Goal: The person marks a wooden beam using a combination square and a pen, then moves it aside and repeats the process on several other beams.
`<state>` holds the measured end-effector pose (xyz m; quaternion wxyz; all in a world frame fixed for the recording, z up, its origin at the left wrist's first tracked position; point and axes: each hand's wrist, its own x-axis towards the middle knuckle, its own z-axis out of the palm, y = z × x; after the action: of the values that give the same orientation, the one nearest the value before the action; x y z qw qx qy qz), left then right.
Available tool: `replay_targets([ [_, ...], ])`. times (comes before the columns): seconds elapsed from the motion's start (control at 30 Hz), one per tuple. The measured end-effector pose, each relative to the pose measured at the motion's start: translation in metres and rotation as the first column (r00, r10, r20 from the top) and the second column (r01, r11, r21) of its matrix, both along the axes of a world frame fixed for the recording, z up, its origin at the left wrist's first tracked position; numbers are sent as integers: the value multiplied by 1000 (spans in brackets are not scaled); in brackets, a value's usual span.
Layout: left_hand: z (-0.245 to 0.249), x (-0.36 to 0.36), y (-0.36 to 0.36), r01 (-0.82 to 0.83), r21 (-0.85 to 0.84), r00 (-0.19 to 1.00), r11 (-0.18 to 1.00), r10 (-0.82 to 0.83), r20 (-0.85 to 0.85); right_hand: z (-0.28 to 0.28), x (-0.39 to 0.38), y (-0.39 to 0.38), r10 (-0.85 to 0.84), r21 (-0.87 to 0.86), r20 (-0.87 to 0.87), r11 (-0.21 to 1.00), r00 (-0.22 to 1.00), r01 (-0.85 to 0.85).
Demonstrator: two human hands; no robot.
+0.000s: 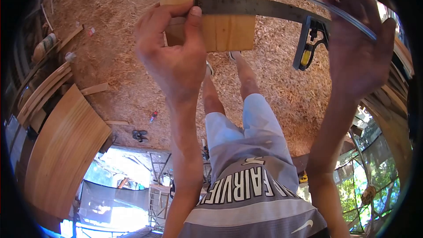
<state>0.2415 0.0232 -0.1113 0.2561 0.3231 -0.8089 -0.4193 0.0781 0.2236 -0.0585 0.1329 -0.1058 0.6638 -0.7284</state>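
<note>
My left hand (pixel 178 46) pinches the end of the steel blade of a combination square (pixel 273 9) between thumb and fingers. That blade lies across a pale wooden board (pixel 233 31) near the board's lower end. The square's head, with a yellow level vial, hangs past the board's right side. Beside the head, my right hand (pixel 359 48) is raised, its fingers blurred and bent round a slim, shiny, pointed pen-like stick (pixel 341 13). The stick's tip points left, above the blade. Whether the right hand also touches the square cannot be made out.
Wood shavings (pixel 291 92) cover the ground. A wide wooden panel (pixel 66 150) leans at the left, near stacked curved-looking planks (pixel 46 86). A small bottle (pixel 153 117) and a dark object (pixel 140 135) lie on the ground. More timber (pixel 390 105) stands at the right.
</note>
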Motion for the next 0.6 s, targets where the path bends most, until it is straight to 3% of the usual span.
replay_targets([
  [0.03,2,0,1,-16,33,1000,999,16,7,0,9,-15,150,-123,70,982,986,-141],
  [0.1,3,0,2,-31,66,999,997,30,14,-2,28,-40,301,-254,118,930,946,-264],
  [0.2,3,-3,4,-36,98,999,995,33,28,-12,46,-52,210,-49,199,978,957,-204],
  [0.23,3,-3,4,-39,103,999,994,37,24,-16,40,-48,289,85,40,953,957,-291],
  [0.33,2,-3,3,-48,138,999,989,49,-6,-25,40,-61,376,192,-213,921,902,-338],
  [0.37,1,-3,4,-52,169,998,984,57,-28,-26,50,-68,237,51,-60,971,970,-234],
  [0.43,-1,-2,3,-44,183,998,982,53,-42,-17,53,-71,105,-69,110,993,988,-98],
  [0.47,-1,-1,3,-39,192,997,981,50,-51,-5,45,-69,193,105,61,974,979,-199],
  [0.53,-1,-2,4,-45,197,997,979,56,-51,-10,34,-53,287,278,30,918,957,-284],
  [0.6,-1,-1,4,-48,205,997,978,60,-52,-35,25,-37,559,282,-287,825,778,-489],
])
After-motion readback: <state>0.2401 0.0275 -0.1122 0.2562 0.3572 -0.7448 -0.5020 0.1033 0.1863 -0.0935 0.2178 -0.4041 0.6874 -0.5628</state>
